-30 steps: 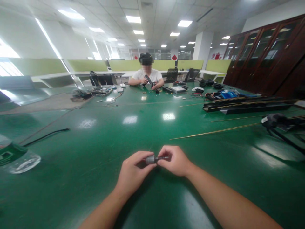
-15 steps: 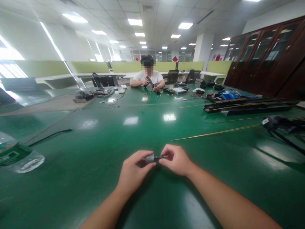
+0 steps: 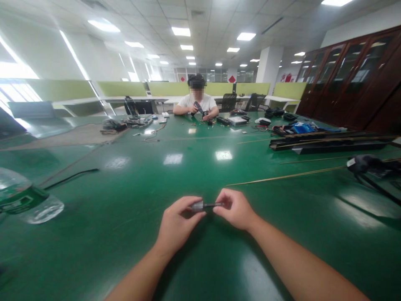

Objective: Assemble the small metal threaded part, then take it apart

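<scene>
Cylinder of grey, metal-looking material (image 3: 197,206) with a slim dark shaft (image 3: 210,205) projecting from its right end, held crosswise over the near part of the glossy green worktop (image 3: 140,184). The left hand (image 3: 177,223) grips the cylinder between thumb and fingers; the right hand (image 3: 236,211) is closed in a pinch around the outer part of the shaft, whose tip is partly hidden by the fingers. A bare stretch of shaft shows between the two hands, which do not touch. On the left side of the worktop are a clear plastic bottle with a green label (image 3: 23,200), cut off by the view, and a thin black cable (image 3: 73,177) just beside it. Slender brass-coloured rods (image 3: 285,174) point inward from the right side, near a black strapped device (image 3: 365,163). Long black channel-shaped rails (image 3: 328,144) lie toward the far right corner, with a crumpled blue item (image 3: 303,128) behind them. At the far edge, a person in a white top (image 3: 205,100) handles a dark tool (image 3: 198,107).
</scene>
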A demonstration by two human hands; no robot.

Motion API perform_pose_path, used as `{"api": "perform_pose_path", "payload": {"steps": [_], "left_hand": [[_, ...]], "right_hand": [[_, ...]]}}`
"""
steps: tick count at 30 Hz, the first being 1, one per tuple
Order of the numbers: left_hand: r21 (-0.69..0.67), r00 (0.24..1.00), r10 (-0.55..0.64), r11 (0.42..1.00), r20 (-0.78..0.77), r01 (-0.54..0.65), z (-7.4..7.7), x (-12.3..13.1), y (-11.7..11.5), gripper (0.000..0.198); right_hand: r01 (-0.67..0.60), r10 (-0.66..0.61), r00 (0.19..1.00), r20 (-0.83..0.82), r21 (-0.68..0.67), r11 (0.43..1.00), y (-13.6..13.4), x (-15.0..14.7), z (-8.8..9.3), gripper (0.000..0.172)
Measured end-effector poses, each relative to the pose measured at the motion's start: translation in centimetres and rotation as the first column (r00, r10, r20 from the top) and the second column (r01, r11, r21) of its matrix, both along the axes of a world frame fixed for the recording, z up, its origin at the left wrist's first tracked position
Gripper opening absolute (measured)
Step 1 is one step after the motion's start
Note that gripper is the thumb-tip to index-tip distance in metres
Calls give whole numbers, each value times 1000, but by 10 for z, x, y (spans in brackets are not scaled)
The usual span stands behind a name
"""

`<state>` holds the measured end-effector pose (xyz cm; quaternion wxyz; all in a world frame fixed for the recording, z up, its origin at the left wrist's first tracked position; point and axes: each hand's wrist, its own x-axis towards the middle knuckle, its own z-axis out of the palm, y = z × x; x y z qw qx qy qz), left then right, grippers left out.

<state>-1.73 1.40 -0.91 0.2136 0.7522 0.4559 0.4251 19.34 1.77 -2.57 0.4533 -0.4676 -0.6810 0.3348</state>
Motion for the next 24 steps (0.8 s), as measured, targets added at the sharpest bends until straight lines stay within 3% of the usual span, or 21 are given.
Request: {"api": "perform_pose_path", "payload": {"steps": [12, 17, 20, 24], "left_hand": [[-10, 1000, 26, 1000, 9, -26, -2, -1, 1, 24], [-38, 986, 166, 985, -2, -166, -2, -3, 2, 32], [-139, 969, 223, 968, 109, -207, -5, -3, 7, 41], [-237, 927, 207, 962, 312, -135, -8, -3, 13, 51]], "right_hand": [[17, -19, 997, -76, -25, 1000, 3, 2, -3, 12], [16, -38, 974, -222, -98, 995, 5, 3, -2, 16], [-42, -4, 952, -306, -144, 989, 5, 2, -2, 20], [-75, 15, 951, -309, -180, 981, 5, -1, -3, 37]]}}
